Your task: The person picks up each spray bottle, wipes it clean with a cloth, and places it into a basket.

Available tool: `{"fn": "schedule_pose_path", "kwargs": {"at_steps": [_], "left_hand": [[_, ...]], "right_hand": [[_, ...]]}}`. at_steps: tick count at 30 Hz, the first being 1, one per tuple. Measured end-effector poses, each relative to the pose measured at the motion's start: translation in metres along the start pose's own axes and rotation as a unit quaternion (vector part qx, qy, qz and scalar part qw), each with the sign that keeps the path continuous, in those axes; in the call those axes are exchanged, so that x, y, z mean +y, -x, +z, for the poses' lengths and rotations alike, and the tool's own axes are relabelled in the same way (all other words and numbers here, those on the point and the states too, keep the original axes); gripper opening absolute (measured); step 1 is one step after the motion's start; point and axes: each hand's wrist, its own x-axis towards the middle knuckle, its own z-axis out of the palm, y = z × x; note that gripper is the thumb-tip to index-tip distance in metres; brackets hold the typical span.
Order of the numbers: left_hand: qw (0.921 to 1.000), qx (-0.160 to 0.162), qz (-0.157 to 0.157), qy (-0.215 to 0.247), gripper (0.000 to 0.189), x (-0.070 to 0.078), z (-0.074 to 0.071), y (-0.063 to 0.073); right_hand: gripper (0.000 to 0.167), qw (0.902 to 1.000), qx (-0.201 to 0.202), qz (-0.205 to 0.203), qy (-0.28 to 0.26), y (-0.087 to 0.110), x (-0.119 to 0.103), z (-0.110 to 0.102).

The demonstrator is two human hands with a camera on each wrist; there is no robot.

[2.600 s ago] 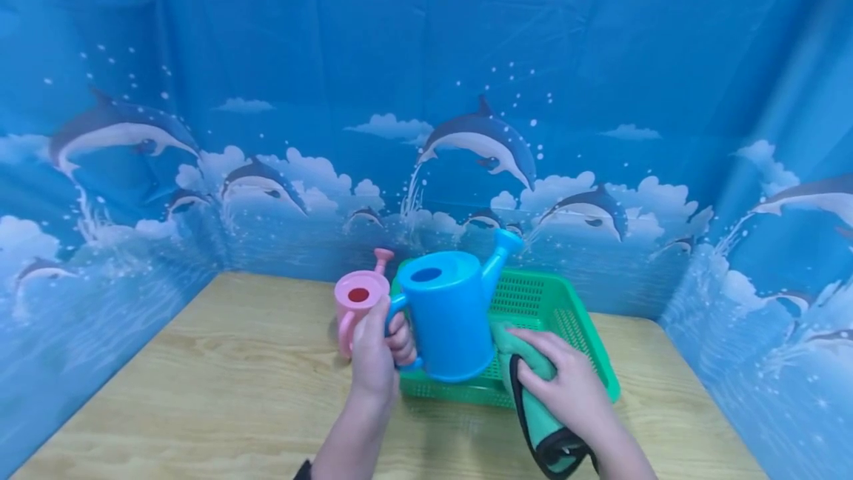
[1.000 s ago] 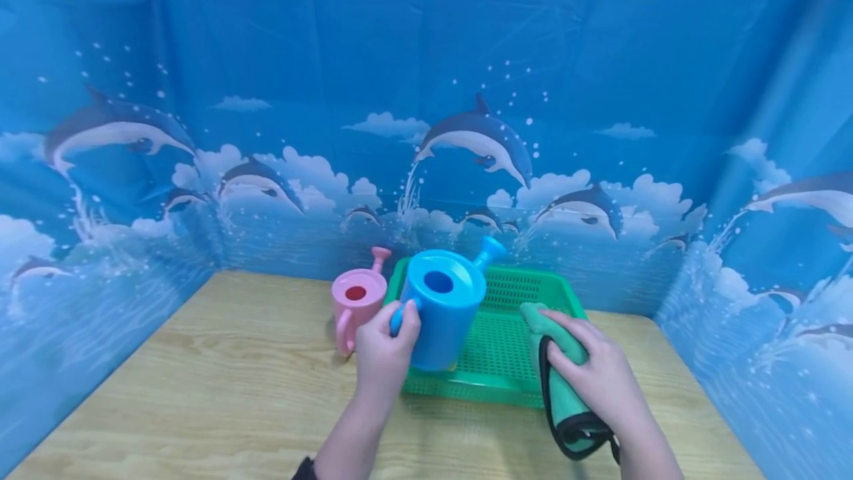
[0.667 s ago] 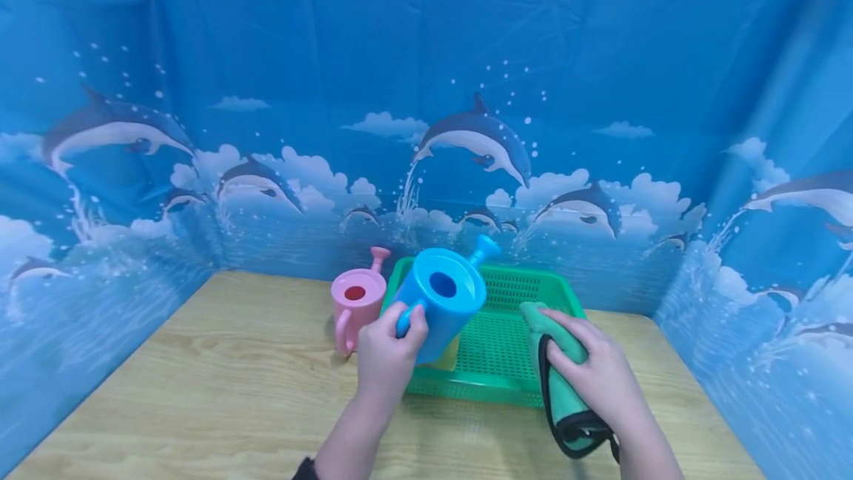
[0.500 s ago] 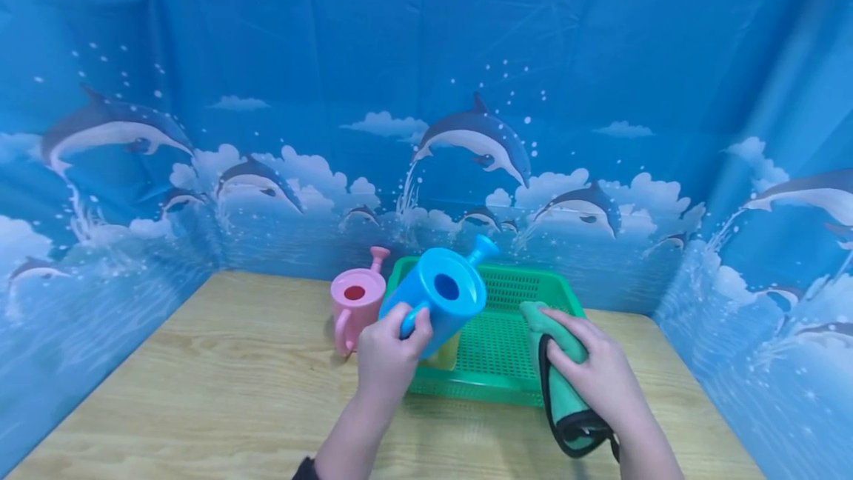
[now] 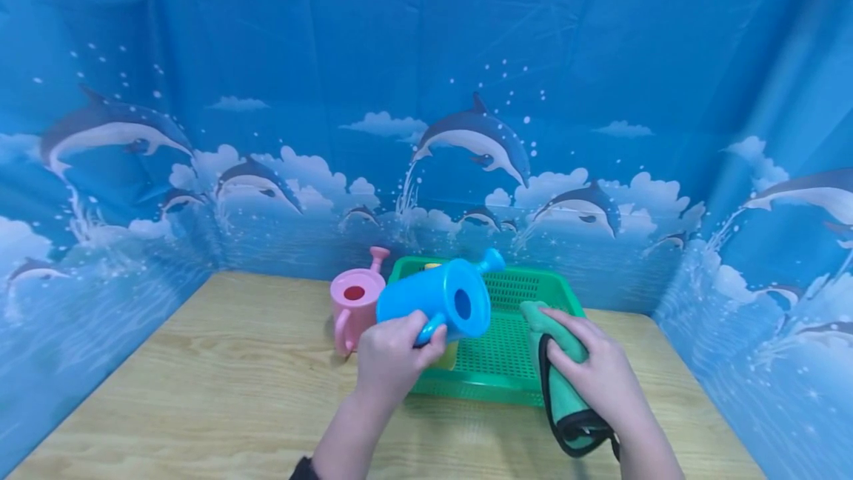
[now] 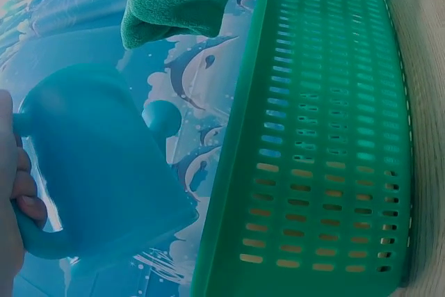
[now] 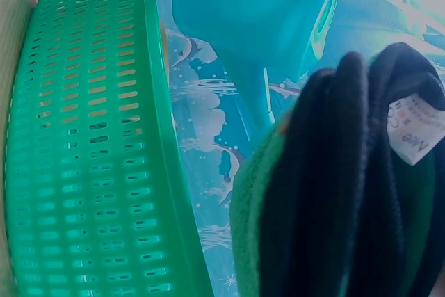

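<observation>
Across the upper frame, a blue curtain (image 5: 373,28) with printed dolphins (image 5: 480,141) is hanging. At lower centre, a green basket (image 5: 476,385) is resting on the wood-grain table (image 5: 200,376) (something yellow (image 5: 448,358) is showing inside), and a pink watering can (image 5: 363,313) is standing to its left.

white tag (image 7: 416,129) on green cloth (image 5: 566,395), lettering illegible

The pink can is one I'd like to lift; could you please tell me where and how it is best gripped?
Probably by its handle, coming from the near side: the pink can stands upright, with the handle facing nearward and the spout toward the backdrop. The left hand is nearer, but it grips the blue can, so would likely need freeing first.
</observation>
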Motion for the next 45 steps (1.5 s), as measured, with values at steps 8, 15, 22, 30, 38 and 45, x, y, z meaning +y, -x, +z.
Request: {"fn": "schedule_pose_path", "kwargs": {"at_steps": [8, 15, 22, 30, 38, 45], "left_hand": [[0.9974, -0.05, 0.048, 0.021, 0.05, 0.002, -0.001, -0.001], [0.9927, -0.048, 0.109, 0.018, 0.047, 0.001, -0.001, -0.001], [0.9903, -0.059, 0.12, 0.035, 0.046, -0.001, 0.0, 0.001], [0.9868, -0.074, 0.14, 0.033, 0.046, -0.002, 0.003, 0.002], [0.9833, -0.089, 0.154, 0.038, 0.044, 0.001, 0.004, 0.002], [0.983, -0.093, 0.154, 0.036, 0.044, 0.002, 0.002, 0.0]], "right_hand": [[0.04, 1.0, 0.001, 0.006, 0.001, 0.0, 0.001, -0.004], [0.04, 0.9999, 0.003, 0.01, 0.005, 0.001, 0.002, -0.007], [0.041, 0.9999, 0.0, 0.014, 0.003, 0.0, 0.001, -0.008], [0.042, 0.9991, 0.025, 0.031, -0.011, 0.003, -0.002, -0.01], [0.044, 0.9946, 0.096, -0.03, -0.025, 0.008, -0.015, -0.006], [0.045, 0.9895, 0.095, -0.109, -0.002, -0.004, -0.033, -0.013]]}}
